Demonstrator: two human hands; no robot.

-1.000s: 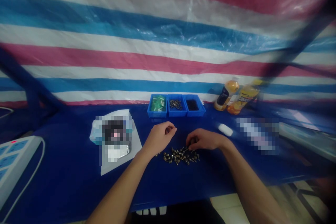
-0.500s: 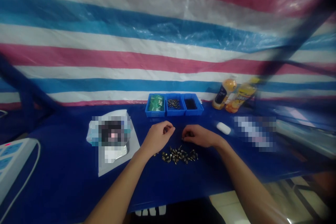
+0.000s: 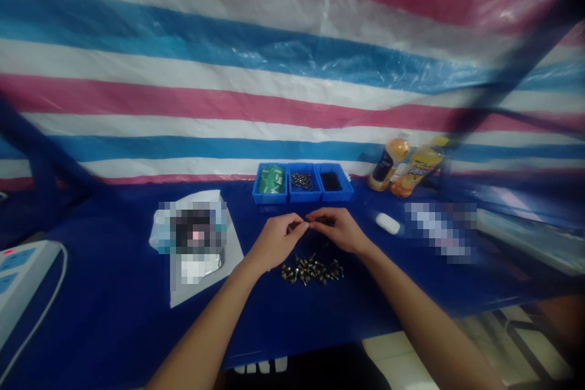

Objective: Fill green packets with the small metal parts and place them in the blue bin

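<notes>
My left hand (image 3: 283,234) and my right hand (image 3: 337,228) meet fingertip to fingertip above the blue table. Both are closed in a pinch; whatever lies between the fingers is too small and too hidden to name. Just below them, on the near side, spreads a pile of small brass-coloured metal parts (image 3: 311,270) with thin stems. Beyond the hands stand three joined blue bins: the left bin (image 3: 269,199) has green pieces in it, the middle bin (image 3: 305,196) small shiny metal parts, the right bin (image 3: 338,196) small dark parts.
Two drink bottles (image 3: 388,164) stand at the back right, with a white rounded case (image 3: 387,223) nearer. On the left lie a white sheet (image 3: 233,256) with blurred items and a power strip (image 3: 27,271) with its cable. Striped sheeting (image 3: 228,103) hangs behind the table.
My right hand has moved left from above the right side of the pile, and its fingertips now meet those of my left hand. The left hand has hardly moved.
</notes>
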